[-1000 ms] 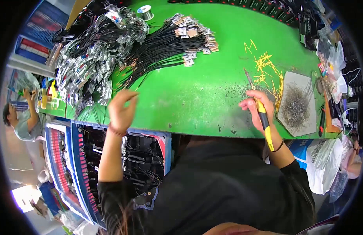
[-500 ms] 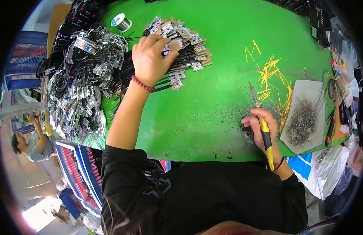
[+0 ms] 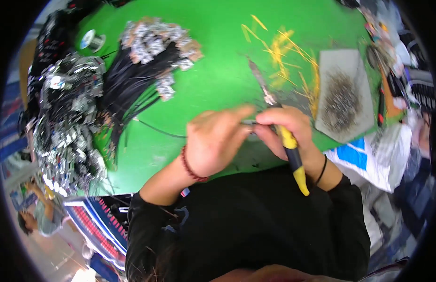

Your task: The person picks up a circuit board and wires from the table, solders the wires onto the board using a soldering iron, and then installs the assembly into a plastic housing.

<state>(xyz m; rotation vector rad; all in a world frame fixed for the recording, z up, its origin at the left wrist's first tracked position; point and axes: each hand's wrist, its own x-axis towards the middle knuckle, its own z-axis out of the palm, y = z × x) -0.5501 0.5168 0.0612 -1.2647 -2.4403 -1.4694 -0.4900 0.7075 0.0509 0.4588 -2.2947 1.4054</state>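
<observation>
My left hand [image 3: 217, 141] is closed on a small grey part [image 3: 248, 122] at the end of a thin dark cable [image 3: 157, 130], which trails left over the green table. Its fingers are partly blurred, so the part's exact kind is unclear. Meeting it there, the thumb and fingertips of my right hand [image 3: 291, 124] touch the part's right end. In that same right hand lies a soldering iron [image 3: 292, 146] with a yellow and black handle, its metal tip pointing away from me. A bundle of black cables [image 3: 128, 87] ending in small silver boards [image 3: 150, 44] lies at the far left.
A heap of shiny metal parts with wires [image 3: 70, 105] covers the table's left side. Behind it stands a solder spool [image 3: 93, 41]. Thin yellow sticks [image 3: 281, 56] lie scattered beyond the iron, beside a soot-stained grey slab [image 3: 331, 61]. Another person [image 3: 44, 211] is at far left.
My left hand has come from the cable bundle toward me and right, bringing a cabled part. The right hand has moved to meet it, still holding the iron. The whole view has shifted.
</observation>
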